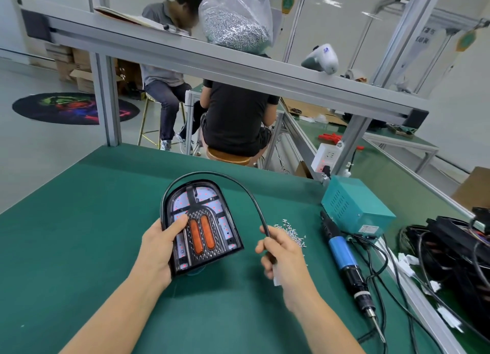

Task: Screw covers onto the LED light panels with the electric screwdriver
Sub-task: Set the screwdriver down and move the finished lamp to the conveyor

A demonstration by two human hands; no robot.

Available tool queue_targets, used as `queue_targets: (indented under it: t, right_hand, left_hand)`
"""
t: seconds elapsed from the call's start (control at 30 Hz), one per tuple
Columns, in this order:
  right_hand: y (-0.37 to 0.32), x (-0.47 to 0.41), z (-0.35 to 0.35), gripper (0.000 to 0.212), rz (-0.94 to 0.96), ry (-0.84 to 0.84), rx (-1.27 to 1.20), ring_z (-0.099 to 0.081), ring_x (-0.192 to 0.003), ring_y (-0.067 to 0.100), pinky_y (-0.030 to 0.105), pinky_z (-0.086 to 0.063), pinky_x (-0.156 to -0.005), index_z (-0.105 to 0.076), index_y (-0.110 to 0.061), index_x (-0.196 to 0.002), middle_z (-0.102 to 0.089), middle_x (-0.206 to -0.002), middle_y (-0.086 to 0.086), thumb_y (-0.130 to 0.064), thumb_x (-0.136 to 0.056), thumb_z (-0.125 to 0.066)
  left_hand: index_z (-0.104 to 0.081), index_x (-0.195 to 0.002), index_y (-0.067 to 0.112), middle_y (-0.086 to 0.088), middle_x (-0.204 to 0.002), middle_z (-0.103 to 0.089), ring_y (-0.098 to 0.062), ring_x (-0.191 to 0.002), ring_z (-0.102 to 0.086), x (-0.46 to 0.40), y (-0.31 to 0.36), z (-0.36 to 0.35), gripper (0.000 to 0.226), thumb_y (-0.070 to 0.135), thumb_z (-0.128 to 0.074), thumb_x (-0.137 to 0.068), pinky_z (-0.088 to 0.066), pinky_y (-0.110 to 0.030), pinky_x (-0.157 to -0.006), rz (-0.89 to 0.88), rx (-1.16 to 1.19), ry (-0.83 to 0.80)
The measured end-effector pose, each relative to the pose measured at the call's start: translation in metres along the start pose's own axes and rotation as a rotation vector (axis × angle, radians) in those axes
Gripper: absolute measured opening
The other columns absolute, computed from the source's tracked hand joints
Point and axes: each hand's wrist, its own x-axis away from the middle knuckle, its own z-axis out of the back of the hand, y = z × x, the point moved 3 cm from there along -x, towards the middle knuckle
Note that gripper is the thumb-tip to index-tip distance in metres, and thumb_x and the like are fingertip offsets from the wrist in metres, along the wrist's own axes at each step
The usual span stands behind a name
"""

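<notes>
An arch-shaped black LED light panel with two orange lenses and a black cover grille is lifted above the green mat. My left hand grips its lower left edge, thumb on the face. The panel's black cable loops over its top and down to my right hand, which pinches the cable's end. A small pile of silver screws lies on the mat just beyond my right hand. The electric screwdriver, blue-bodied with its bit toward me, lies on the mat to the right, untouched.
A teal power supply box stands behind the screwdriver, cables trailing right. Black panels and wiring are heaped at the far right. A bag of screws sits on the overhead shelf rail. Two people sit beyond the bench.
</notes>
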Motion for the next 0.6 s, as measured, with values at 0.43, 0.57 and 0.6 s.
queue_targets:
  t: [0.43,0.57,0.6]
  right_hand:
    - [0.006,0.012,-0.034,0.024,-0.145,-0.153,-0.266,-0.060,-0.067,0.012,0.021,-0.050,-0.064,-0.065,-0.006,-0.095,-0.067,-0.076,0.003,0.005,-0.098,-0.044]
    - [0.007,0.011,-0.028,0.023,-0.103,-0.166,-0.121,-0.062,-0.066,0.007,0.018,-0.048,-0.064,-0.068,-0.013,-0.090,-0.071,-0.079,-0.003,0.001,-0.096,-0.051]
    - [0.007,0.011,-0.026,0.023,-0.094,-0.177,-0.077,-0.061,-0.070,0.007,0.020,-0.046,-0.067,-0.069,-0.016,-0.090,-0.071,-0.082,-0.005,0.000,-0.095,-0.053]
  left_hand:
    - [-0.062,-0.112,0.008,-0.012,-0.091,-0.074,-0.025,-0.073,-0.073,0.012,-0.012,-0.041,0.022,0.015,-0.060,-0.091,-0.057,-0.041,-0.052,0.105,0.300,0.023]
    - [-0.060,-0.121,0.005,-0.018,-0.104,-0.071,-0.030,-0.082,-0.072,0.017,-0.011,-0.044,0.034,0.021,-0.058,-0.091,-0.058,-0.044,-0.056,0.184,0.281,-0.068]
    - [-0.060,-0.122,0.004,-0.018,-0.107,-0.070,-0.030,-0.083,-0.072,0.018,-0.010,-0.045,0.036,0.023,-0.057,-0.092,-0.058,-0.044,-0.057,0.208,0.270,-0.104]
